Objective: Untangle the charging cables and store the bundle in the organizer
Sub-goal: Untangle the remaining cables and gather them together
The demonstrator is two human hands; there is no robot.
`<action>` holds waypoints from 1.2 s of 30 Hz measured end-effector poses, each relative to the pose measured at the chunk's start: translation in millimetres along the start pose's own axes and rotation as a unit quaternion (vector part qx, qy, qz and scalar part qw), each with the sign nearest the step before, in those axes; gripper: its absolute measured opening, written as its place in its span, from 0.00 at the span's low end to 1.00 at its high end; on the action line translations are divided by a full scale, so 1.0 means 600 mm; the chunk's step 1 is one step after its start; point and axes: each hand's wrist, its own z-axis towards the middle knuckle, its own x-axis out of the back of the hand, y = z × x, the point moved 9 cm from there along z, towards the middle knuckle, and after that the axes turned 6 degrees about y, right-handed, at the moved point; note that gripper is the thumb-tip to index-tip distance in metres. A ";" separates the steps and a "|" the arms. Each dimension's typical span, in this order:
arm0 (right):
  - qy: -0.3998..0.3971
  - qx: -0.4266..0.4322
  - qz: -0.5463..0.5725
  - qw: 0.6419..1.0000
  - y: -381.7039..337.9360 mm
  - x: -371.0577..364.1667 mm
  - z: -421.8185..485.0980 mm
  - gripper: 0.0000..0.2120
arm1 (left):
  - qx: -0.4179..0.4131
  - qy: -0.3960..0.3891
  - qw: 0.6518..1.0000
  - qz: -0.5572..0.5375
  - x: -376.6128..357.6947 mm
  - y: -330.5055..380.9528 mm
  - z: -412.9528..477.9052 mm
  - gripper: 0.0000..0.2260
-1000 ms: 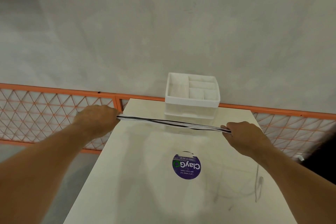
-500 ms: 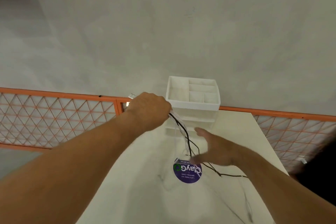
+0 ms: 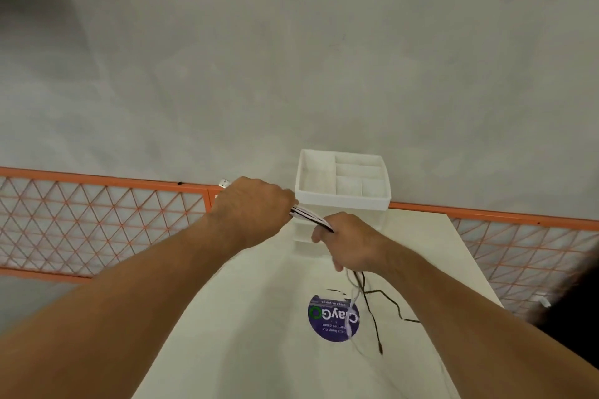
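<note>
The left hand (image 3: 256, 204) is gripping one end of the bundle of black and white charging cables (image 3: 311, 220), its fingers curled round the strands, with a silver plug (image 3: 223, 184) poking out behind the knuckles. The right hand (image 3: 351, 244) is holding the same bundle just beside it, fingers wrapped round it. The loose ends are hanging below, over the round purple sticker (image 3: 327, 321) on the white table (image 3: 252, 317). The bundle is hovering in front of the white compartmented organizer (image 3: 343, 202), which is standing at the table's far edge by the orange mesh fence (image 3: 97, 220).
</note>
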 end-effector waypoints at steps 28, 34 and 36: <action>0.160 -0.031 -0.260 0.952 0.140 0.192 -0.029 0.08 | 0.175 -0.046 0.982 -0.050 -0.089 -0.169 -0.099 0.13; 0.177 -0.014 -0.284 0.942 0.159 0.198 -0.029 0.07 | 0.147 -0.045 0.988 0.003 -0.090 -0.165 -0.091 0.14; 0.178 -0.018 -0.287 0.941 0.166 0.200 -0.031 0.09 | 0.156 -0.053 0.986 -0.002 -0.095 -0.169 -0.093 0.14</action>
